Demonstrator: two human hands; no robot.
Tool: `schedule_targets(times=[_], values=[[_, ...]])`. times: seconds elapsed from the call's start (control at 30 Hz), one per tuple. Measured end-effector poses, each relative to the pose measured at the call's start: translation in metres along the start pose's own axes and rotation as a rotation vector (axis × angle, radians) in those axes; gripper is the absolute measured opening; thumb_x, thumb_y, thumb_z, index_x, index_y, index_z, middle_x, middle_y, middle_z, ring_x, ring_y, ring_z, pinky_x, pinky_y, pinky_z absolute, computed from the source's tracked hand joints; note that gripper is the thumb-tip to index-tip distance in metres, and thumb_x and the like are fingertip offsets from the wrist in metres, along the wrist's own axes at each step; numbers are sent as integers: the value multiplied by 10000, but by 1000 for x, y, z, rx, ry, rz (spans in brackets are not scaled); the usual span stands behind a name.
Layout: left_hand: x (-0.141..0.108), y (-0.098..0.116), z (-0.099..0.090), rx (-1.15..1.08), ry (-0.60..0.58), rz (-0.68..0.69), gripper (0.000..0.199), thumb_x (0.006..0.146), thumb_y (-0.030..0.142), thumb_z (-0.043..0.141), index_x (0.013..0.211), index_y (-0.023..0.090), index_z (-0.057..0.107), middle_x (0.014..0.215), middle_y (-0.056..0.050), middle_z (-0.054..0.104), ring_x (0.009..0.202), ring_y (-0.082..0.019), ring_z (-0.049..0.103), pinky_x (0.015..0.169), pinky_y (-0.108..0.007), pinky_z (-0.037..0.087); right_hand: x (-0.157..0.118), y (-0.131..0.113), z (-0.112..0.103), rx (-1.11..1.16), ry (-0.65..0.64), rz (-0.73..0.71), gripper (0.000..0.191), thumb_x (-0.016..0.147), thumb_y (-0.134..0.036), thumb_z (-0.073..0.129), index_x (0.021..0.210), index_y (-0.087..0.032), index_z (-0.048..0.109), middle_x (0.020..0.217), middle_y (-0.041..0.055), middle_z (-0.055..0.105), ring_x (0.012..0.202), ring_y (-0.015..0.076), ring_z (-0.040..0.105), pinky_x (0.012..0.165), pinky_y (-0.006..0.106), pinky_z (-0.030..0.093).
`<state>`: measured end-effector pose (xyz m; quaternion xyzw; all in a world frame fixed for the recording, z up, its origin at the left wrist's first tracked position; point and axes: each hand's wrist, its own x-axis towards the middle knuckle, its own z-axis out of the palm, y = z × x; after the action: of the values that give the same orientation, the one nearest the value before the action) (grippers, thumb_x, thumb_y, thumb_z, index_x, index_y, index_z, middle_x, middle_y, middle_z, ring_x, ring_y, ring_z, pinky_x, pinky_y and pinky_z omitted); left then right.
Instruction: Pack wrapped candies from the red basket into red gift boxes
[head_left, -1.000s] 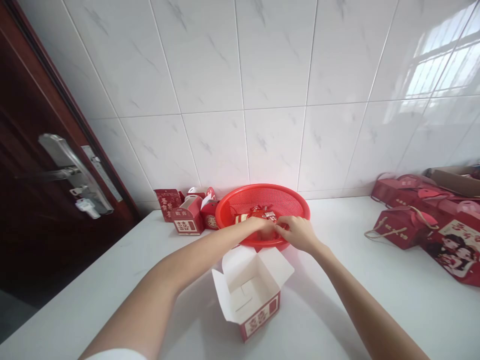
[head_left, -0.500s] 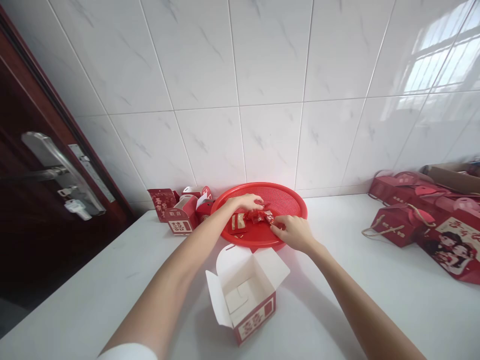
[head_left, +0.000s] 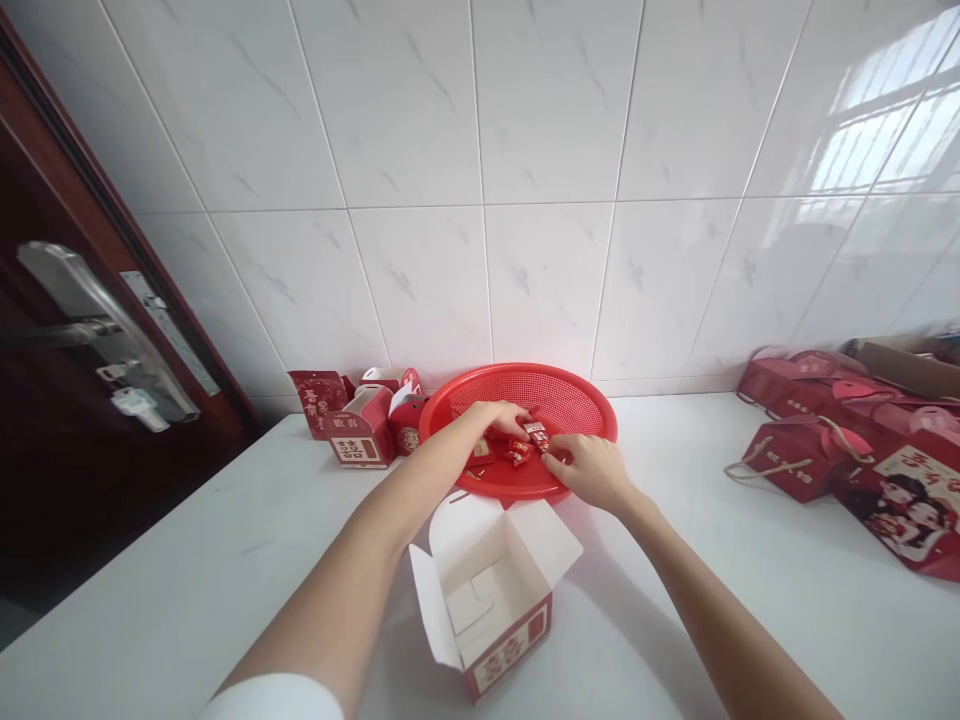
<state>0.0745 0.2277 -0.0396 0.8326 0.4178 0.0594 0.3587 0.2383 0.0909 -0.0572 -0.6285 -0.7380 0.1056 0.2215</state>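
A round red plastic basket (head_left: 450,480) stands against the wall with small wrapped sweets in it. My left hand (head_left: 499,417) reaches into it from the left, fingers stretched down and apart among the sweets. A small dark red packet with white print (head_left: 535,431) lies between my two hands, by my left fingertips. My right hand (head_left: 592,468) comes over the basket's right front rim, its fingers curled and pinching at the packet's lower end. Below the hands, a red twisted-wrap sweet (head_left: 518,452) rests on the basket floor. In front stands an open, bare-bottomed white-lined gift box (head_left: 495,585).
Several red gift boxes (head_left: 360,430) stand at the left by the wall. More red boxes (head_left: 791,460) are grouped on the right, with a brown carton (head_left: 904,365) behind. A dark door with a metal handle (head_left: 112,330) is at the left edge of the white table (head_left: 247,560).
My left hand has moved a little right and down, to the printed packet. My right hand stays nearly in place. The view has shifted slightly.
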Motion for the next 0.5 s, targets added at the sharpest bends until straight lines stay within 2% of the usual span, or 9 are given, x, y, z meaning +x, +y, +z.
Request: schedule_targets(times=[0.13,0.33,0.4,0.5], values=[[-8,-20,2,26,84,-114,318,985,376,619,1235,181,646,1289,-83,637,1099,-270,649,923,-443,576,1,0,3,-6,12,15,270,913,-261,553,648,-211,542,620,-12,620,549,133,473,536,275,239],[-26,-47,10,15,170,-188,310,993,377,606,1235,189,649,1300,-84,633,1098,-261,647,931,-434,573,2,0,2,5,14,18,238,905,-265,574,672,-212,582,651,-8,654,572,140,530,535,272,244],[-24,-50,10,11,178,-199,269,1010,368,577,1219,218,658,1319,-88,628,1095,-237,644,939,-415,570,2,0,2,9,15,18,241,905,-266,575,670,-212,583,649,-9,654,573,140,536,534,271,245],[-10,-47,6,6,171,-199,330,980,363,632,1260,190,630,1299,-94,630,1100,-254,650,921,-437,576,1,0,2,10,20,17,252,901,-261,576,654,-212,566,623,-12,641,556,139,517,529,272,247]])
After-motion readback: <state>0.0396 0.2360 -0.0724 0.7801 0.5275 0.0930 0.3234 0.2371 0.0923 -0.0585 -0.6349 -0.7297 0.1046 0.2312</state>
